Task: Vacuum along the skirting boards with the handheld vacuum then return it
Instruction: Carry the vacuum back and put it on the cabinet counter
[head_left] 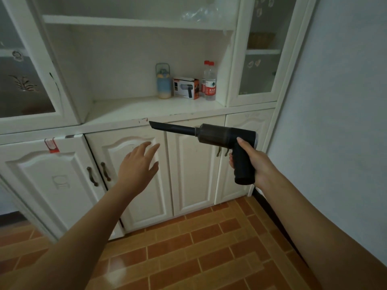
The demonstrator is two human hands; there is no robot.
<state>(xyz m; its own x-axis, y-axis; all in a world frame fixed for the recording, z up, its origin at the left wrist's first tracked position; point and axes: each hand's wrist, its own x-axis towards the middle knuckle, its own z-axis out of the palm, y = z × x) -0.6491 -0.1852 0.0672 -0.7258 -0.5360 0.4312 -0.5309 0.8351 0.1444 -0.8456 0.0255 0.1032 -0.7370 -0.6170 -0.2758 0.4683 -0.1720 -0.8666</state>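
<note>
My right hand (252, 162) grips the handle of a black handheld vacuum (219, 136), held in the air in front of the white cabinet doors. Its long narrow nozzle (167, 127) points left, just under the edge of the counter shelf (146, 110). My left hand (139, 164) hovers with spread, relaxed fingers below the nozzle and holds nothing. A dark skirting board (272, 214) runs along the right wall where it meets the tiled floor.
On the open shelf stand a blue bottle (164, 82), the vacuum's box (186, 88) and a clear water bottle (210, 81). White lower cabinet doors (192, 168) with dark handles face me. Orange brick-pattern tiles (188, 248) cover the floor. A pale wall (335, 101) rises at right.
</note>
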